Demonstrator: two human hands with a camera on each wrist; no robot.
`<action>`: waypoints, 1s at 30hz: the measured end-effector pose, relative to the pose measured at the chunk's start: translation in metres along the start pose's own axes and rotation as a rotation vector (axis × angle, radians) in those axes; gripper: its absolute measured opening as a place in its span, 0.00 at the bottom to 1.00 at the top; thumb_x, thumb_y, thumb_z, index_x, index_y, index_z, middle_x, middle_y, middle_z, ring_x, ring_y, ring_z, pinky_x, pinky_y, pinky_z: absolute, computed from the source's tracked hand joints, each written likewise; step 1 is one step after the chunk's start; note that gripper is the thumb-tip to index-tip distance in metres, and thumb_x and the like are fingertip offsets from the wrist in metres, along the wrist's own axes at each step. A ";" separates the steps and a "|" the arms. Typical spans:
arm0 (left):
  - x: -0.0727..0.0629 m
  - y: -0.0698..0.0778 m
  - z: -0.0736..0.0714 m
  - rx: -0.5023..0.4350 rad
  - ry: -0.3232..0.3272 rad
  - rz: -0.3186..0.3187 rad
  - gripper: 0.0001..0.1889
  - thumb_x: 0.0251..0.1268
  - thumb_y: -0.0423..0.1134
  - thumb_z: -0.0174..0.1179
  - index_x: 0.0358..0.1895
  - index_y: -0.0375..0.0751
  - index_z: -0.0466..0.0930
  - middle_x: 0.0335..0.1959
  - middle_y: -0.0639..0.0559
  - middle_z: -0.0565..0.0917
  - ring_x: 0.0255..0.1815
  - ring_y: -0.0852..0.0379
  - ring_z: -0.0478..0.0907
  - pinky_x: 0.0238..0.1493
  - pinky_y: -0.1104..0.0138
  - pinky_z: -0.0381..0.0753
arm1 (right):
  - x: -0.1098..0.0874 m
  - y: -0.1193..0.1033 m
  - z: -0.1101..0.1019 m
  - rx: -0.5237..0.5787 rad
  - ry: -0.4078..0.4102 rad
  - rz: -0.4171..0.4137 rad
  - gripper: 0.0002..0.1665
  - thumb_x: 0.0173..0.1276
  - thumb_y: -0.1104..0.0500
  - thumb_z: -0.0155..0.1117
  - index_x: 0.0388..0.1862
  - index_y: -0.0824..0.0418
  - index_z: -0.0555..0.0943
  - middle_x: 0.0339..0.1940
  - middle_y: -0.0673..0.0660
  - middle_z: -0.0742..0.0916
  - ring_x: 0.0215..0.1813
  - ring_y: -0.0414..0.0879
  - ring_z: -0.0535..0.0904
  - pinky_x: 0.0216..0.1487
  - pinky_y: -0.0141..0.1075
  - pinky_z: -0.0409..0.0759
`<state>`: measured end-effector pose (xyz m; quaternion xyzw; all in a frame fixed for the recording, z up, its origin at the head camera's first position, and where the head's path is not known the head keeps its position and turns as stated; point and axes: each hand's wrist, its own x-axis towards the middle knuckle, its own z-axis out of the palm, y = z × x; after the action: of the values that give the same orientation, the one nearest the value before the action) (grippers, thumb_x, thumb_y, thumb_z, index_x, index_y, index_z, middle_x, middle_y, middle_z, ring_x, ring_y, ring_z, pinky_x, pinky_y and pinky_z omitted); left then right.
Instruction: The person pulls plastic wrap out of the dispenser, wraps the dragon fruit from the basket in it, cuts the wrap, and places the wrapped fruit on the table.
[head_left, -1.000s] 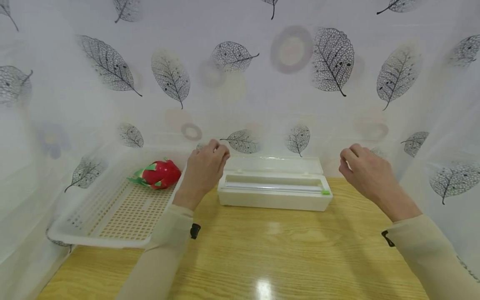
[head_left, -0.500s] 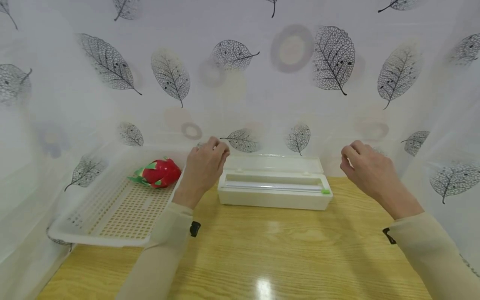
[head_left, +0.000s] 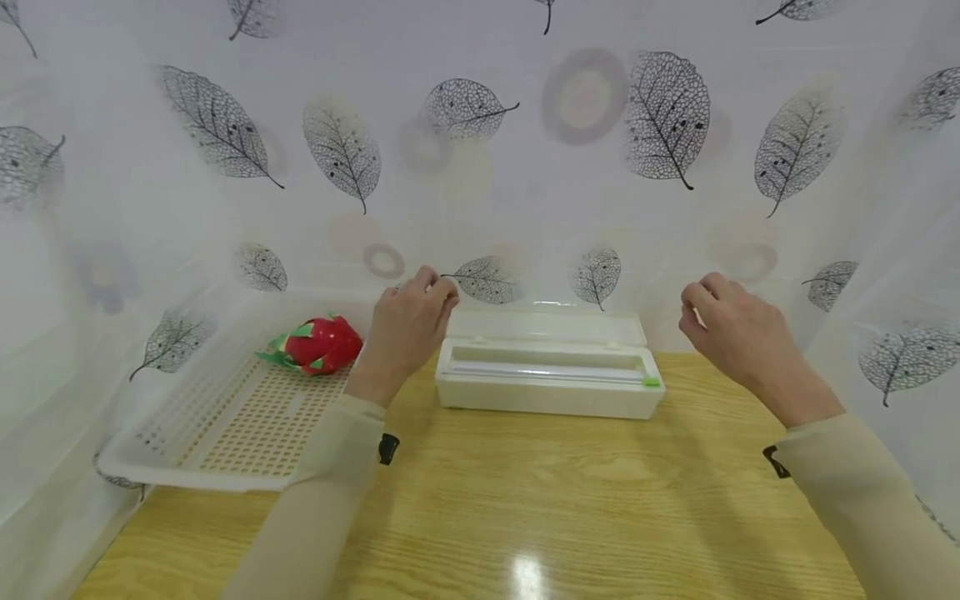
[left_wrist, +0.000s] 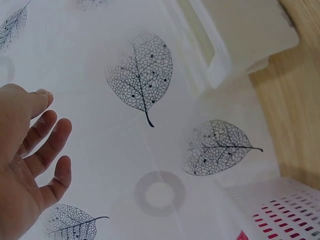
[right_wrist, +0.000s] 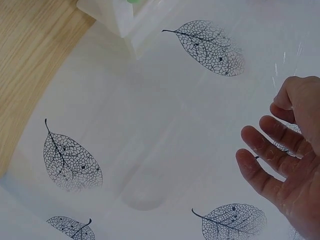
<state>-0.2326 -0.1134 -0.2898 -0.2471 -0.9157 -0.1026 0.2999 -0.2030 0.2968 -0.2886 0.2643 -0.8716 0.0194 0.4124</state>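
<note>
In the head view my left hand (head_left: 408,333) is raised between the basket and the long white film dispenser box (head_left: 551,400). Its thumb and forefinger pinch one edge of clear cling film (head_left: 555,303); the film shows only as thin glints above the box. To the right of the box, my right hand (head_left: 738,342) pinches the film's other end at about the same height. Streaks of light on the cling film (right_wrist: 280,65) appear near the right thumb in the right wrist view. The other fingers of both hands are loosely bent. The box lid (head_left: 555,327) is up, with a roll (head_left: 547,370) inside.
A white plastic basket (head_left: 195,479) stands at the left with a red dragon fruit (head_left: 330,346) in it. The green cutter slider (head_left: 651,382) sits at the box's right end. A leaf-printed curtain (head_left: 510,192) rises behind the wooden table (head_left: 570,500).
Both hands have risen slightly, and the film's glints have moved up with them. The box, basket and dragon fruit stay where they were.
</note>
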 end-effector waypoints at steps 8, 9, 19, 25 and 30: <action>0.006 -0.003 -0.003 -0.021 -0.012 0.016 0.09 0.79 0.40 0.55 0.48 0.41 0.83 0.45 0.44 0.83 0.38 0.47 0.85 0.35 0.54 0.83 | 0.003 -0.002 -0.002 0.004 -0.050 0.047 0.08 0.59 0.72 0.65 0.36 0.64 0.78 0.33 0.62 0.81 0.25 0.52 0.74 0.17 0.46 0.71; 0.006 -0.004 -0.002 -0.023 -0.018 0.019 0.09 0.79 0.40 0.55 0.48 0.41 0.83 0.45 0.44 0.83 0.39 0.47 0.85 0.35 0.54 0.83 | 0.003 -0.002 -0.002 0.007 -0.054 0.051 0.07 0.60 0.72 0.64 0.36 0.64 0.78 0.33 0.62 0.81 0.26 0.53 0.74 0.17 0.46 0.71; 0.012 -0.008 -0.003 -0.034 -0.079 0.016 0.10 0.78 0.41 0.56 0.50 0.42 0.83 0.46 0.44 0.83 0.40 0.47 0.84 0.38 0.55 0.85 | 0.005 0.001 0.000 -0.001 -0.067 0.055 0.08 0.59 0.72 0.65 0.36 0.64 0.79 0.33 0.62 0.82 0.25 0.51 0.74 0.16 0.45 0.71; 0.014 -0.009 -0.005 -0.034 -0.083 0.018 0.10 0.78 0.41 0.56 0.50 0.41 0.83 0.46 0.44 0.83 0.39 0.47 0.84 0.37 0.56 0.85 | 0.009 0.001 -0.001 -0.002 -0.069 0.064 0.07 0.60 0.72 0.65 0.36 0.64 0.79 0.33 0.61 0.82 0.25 0.51 0.74 0.17 0.44 0.71; 0.015 -0.012 -0.006 -0.029 -0.063 0.029 0.10 0.78 0.41 0.57 0.49 0.40 0.83 0.45 0.43 0.83 0.36 0.46 0.84 0.36 0.56 0.86 | 0.010 -0.001 -0.002 0.017 -0.080 0.098 0.07 0.61 0.71 0.65 0.36 0.64 0.79 0.33 0.61 0.82 0.26 0.51 0.74 0.17 0.47 0.72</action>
<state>-0.2462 -0.1199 -0.2767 -0.2679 -0.9194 -0.1036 0.2686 -0.2068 0.2918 -0.2799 0.2254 -0.8992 0.0366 0.3732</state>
